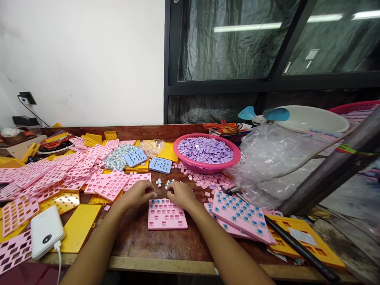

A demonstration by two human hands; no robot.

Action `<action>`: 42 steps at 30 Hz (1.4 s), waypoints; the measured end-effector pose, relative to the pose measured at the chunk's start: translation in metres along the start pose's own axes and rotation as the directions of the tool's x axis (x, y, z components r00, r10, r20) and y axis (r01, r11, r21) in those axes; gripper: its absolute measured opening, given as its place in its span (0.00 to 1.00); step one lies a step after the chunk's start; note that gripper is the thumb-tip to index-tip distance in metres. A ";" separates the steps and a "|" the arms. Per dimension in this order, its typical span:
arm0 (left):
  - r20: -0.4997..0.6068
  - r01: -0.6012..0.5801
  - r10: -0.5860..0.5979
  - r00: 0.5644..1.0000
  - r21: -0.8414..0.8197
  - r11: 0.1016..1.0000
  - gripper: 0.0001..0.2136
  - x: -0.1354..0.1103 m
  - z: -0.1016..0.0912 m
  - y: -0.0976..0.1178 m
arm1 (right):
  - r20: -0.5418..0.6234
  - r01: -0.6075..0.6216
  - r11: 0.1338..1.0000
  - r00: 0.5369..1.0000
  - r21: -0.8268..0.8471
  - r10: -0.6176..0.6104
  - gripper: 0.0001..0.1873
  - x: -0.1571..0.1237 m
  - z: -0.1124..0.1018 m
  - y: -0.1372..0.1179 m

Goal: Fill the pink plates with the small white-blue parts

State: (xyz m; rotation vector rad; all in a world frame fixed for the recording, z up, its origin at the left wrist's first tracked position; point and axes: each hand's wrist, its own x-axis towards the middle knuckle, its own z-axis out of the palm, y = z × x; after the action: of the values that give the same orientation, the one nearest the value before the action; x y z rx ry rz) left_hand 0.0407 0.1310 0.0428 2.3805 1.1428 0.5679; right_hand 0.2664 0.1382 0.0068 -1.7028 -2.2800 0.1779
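Observation:
A pink grid tray [167, 215] lies flat on the wooden table [139, 241] in front of me, its top row filled with small blue-and-white parts. My left hand [137, 194] and my right hand [179, 194] rest curled at the tray's far edge, fingertips pinched close together. What they pinch is too small to name. A few loose small parts [164, 183] lie just beyond the fingers.
A pink basket [208, 163] of purple pieces stands behind. Heaps of pink grid trays [53, 176] and yellow plates [77, 227] cover the left. Filled pink trays [241, 215] lie right, beside crumpled clear plastic [267, 162]. A white power bank [46, 230] sits near-left.

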 end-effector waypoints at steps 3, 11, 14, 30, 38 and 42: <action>0.114 0.034 -0.036 0.993 0.022 0.999 0.06 -0.004 -0.001 0.006 | 0.029 -0.004 1.000 1.000 -0.021 0.004 0.08 0.001 0.000 0.003; 0.103 0.018 -0.034 0.994 0.156 0.988 0.06 -0.005 0.013 0.009 | -0.012 0.080 0.988 0.997 0.134 -0.079 0.12 -0.001 -0.007 0.003; 0.118 0.021 -0.047 0.992 0.216 0.976 0.10 -0.004 0.019 0.009 | 0.022 0.173 0.944 0.982 0.281 -0.187 0.11 -0.005 -0.014 0.003; 0.262 -0.003 -0.053 0.964 0.210 0.978 0.08 -0.005 0.011 0.001 | 0.115 0.120 0.980 0.984 0.156 -0.139 0.08 -0.018 -0.025 -0.007; 0.185 -0.020 -0.012 0.983 0.169 0.985 0.09 -0.008 0.012 0.005 | 0.097 0.108 0.979 0.987 0.174 -0.126 0.07 -0.016 -0.019 -0.004; 0.167 0.014 -0.033 0.985 0.113 0.993 0.09 -0.007 0.014 0.005 | 0.122 0.060 0.973 0.989 0.221 -0.088 0.05 -0.015 -0.016 0.000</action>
State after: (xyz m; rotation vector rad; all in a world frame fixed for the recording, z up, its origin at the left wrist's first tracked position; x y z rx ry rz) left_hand 0.0472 0.1194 0.0330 2.4521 1.1523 0.2943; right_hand 0.2747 0.1231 0.0201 -1.5341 -2.3138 0.5168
